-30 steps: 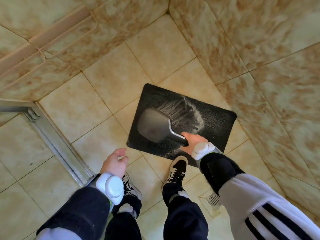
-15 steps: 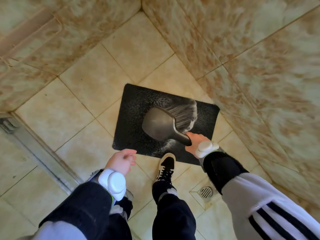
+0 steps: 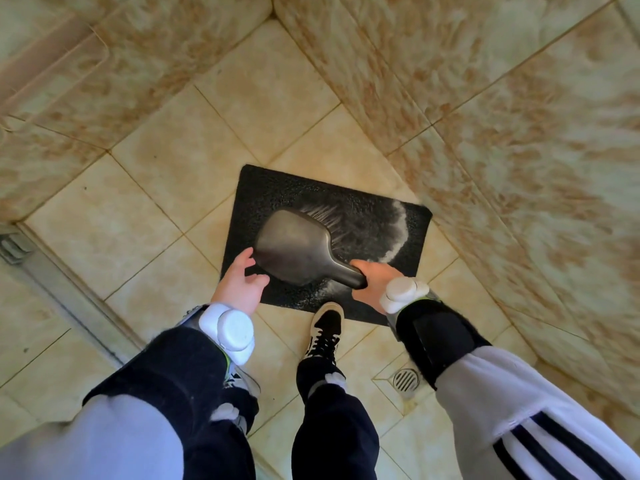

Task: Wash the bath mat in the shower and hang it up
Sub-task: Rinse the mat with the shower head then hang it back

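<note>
A black rectangular bath mat (image 3: 277,192) lies flat on the tiled shower floor (image 3: 166,209). My right hand (image 3: 372,280) grips the handle of a dark grey shower head (image 3: 294,245) held over the mat. Water sprays from the head onto the mat's middle and right part, leaving a white foamy arc. My left hand (image 3: 240,284) hovers with relaxed, spread fingers just left of the shower head, above the mat's near left corner; whether a fingertip touches the head I cannot tell.
My right shoe (image 3: 325,329) stands at the mat's near edge. A round floor drain (image 3: 406,379) sits near my right forearm. Marbled tile walls (image 3: 502,133) close in at right and behind. A metal door track (image 3: 52,282) runs along the left.
My left hand rose from beside my leg up to the shower head's left side. The spray swept rightward across the mat.
</note>
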{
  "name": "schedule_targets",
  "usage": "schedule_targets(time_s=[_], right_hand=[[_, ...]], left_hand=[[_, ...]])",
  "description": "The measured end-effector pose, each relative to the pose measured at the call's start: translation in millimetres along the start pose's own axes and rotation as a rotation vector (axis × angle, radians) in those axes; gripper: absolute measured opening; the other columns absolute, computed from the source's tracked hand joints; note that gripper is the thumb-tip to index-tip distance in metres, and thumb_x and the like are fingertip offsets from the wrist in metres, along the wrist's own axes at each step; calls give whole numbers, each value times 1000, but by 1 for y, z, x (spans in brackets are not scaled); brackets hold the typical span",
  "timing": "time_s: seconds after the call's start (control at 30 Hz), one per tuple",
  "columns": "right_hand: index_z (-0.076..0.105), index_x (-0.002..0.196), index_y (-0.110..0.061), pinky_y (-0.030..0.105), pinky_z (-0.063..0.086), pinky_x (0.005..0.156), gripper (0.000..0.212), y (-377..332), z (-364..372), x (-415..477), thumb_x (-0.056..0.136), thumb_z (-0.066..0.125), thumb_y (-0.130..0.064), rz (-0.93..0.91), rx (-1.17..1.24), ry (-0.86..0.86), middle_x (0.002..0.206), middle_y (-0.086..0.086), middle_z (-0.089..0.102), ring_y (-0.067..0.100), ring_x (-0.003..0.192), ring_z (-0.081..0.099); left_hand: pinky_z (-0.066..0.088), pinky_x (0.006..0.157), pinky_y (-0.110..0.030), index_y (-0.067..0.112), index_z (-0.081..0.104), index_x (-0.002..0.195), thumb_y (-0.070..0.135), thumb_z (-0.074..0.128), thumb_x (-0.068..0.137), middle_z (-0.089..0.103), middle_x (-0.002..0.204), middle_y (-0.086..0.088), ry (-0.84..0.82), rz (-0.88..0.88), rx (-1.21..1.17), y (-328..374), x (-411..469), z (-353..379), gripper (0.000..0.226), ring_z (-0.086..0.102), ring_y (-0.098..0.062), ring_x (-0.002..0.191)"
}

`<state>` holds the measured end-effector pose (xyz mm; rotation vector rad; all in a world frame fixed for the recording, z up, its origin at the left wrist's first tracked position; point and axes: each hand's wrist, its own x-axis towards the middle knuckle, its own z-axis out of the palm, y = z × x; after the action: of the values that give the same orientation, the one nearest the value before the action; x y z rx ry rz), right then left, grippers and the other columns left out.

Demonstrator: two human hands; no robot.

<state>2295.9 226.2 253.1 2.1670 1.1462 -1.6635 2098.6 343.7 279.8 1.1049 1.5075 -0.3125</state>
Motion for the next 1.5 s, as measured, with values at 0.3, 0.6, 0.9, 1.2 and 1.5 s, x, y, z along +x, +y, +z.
schedule_targets(time_s=[0.3, 0.6, 0.9, 1.2, 1.5], right_hand=[[49, 128, -24, 33, 48, 83, 41, 31, -5, -7, 88, 58, -23, 70, 8, 11, 110, 3, 63, 24, 95, 60], [53, 118, -24, 34, 49, 79, 34, 68, -3, -15, 86, 60, -21, 216, 98, 61, 105, 6, 65, 26, 93, 63], [52, 105, -23, 30, 42, 73, 20, 82, -7, -18, 87, 58, -15, 227, 132, 124, 90, 1, 56, 23, 81, 54], [52, 114, -19, 38, 49, 79, 27, 75, -15, -18, 88, 58, -23, 221, 130, 159, 103, 10, 65, 30, 91, 62], [52, 117, -17, 30, 41, 73, 30, 91, -18, -29, 89, 60, -22, 284, 168, 181, 99, 6, 61, 24, 81, 54]], left_hand=[[46, 95, -35, 20, 32, 146, 5, 44, 95, 39, 147, 1, -73, -34, -119, 16, 0, 24, 54, 48, -23, 118], [48, 91, -32, 19, 43, 139, 5, 43, 95, 47, 140, -4, -128, -40, -57, 18, -3, 35, 46, 51, -19, 110], [47, 87, -32, 15, 46, 136, 2, 38, 97, 50, 137, -9, -163, -41, -31, 20, -12, 42, 42, 53, -19, 108], [44, 85, -31, 13, 45, 137, 1, 35, 99, 49, 137, -13, -179, -47, -31, 19, -15, 43, 41, 54, -21, 108], [44, 87, -32, 11, 48, 134, 2, 34, 99, 52, 134, -14, -183, -52, -18, 20, -20, 43, 39, 54, -27, 116]])
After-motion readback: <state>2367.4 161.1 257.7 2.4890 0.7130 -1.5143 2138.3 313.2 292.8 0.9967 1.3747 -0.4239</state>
